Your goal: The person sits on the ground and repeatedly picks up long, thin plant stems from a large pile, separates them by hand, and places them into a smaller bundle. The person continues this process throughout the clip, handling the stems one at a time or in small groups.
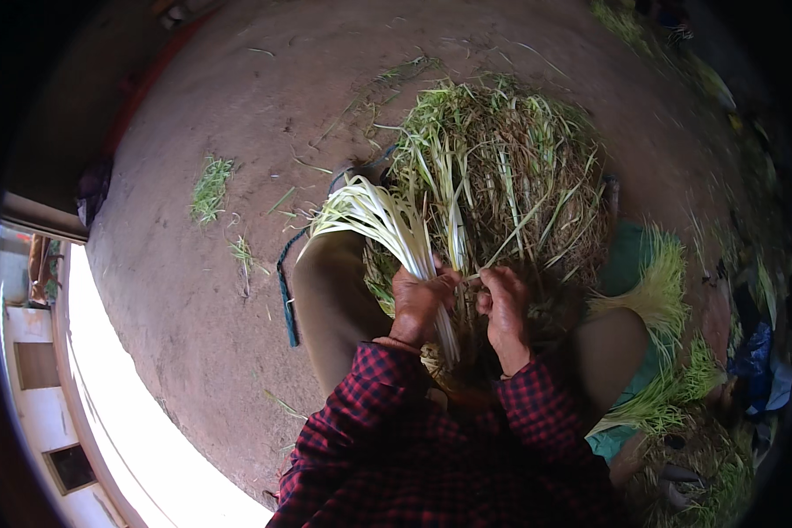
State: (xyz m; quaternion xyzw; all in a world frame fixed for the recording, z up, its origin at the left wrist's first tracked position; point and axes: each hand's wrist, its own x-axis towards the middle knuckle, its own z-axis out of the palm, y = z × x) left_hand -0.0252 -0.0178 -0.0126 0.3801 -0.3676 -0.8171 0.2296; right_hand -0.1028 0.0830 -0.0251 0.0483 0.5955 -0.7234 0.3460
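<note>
My left hand (417, 298) is closed around a bunch of pale blanched leaf stalks (396, 228), perhaps garlic chives. Their white leaves fan out over my left knee, and the lower ends come out below the fist. Beside it, my right hand (507, 310) is curled, with a thin pale strand (472, 276) at its thumb and forefinger that runs toward the left hand. Just beyond both hands lies a large heap of untrimmed green plants (501, 171) with brown dry leaves tangled among them. Part of the heap near my lap is in shadow.
A dark green cord (287, 290) lies left of my knee (333, 297). Cut green scraps (212, 190) dot the earthen floor (191, 317). To the right, sorted pale green bunches (660, 284) rest on a green sheet (624, 254). A bright doorway (119, 409) stands at lower left.
</note>
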